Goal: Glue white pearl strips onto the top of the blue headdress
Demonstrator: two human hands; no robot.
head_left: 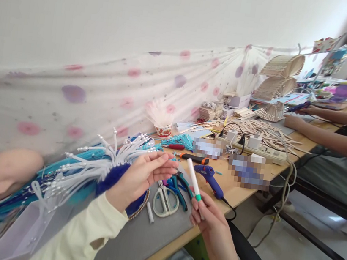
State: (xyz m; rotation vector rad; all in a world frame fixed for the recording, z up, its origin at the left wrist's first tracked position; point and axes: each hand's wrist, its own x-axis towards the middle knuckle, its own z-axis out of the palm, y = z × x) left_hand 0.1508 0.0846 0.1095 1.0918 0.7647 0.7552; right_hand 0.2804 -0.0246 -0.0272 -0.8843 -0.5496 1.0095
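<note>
The right hand (206, 211) reaches in from about 5 o'clock, its bare forearm slanting up and the wrist bent slightly inward. Thumb and fingers hold a white marker pen (193, 178) with a green band low on its barrel, close to the grip; the pen is raised above the tabletop (243, 194) and tilts toward 11 o'clock.

The left hand (143, 177) comes from about 7 o'clock out of a pale yellow sleeve (88, 227). It is loosely spread, thumb uppermost, fingers gently bent and pointing toward 2 o'clock, well apart from the pen. White bead-tipped stems (87, 169) fan out at its 9 to 10 o'clock, beside dark blue plush material (116, 178) just behind the hand.

Seen from the right hand, cream-handled scissors (164, 198) lie at 9 o'clock on a grey mat (132, 246), teal-handled pliers (186, 184) at 10 to 11 o'clock, and a blue glue gun (209, 176) at 12 o'clock. Farther off, near 1 to 2 o'clock, are a co-worker's forearms (335, 134).
</note>
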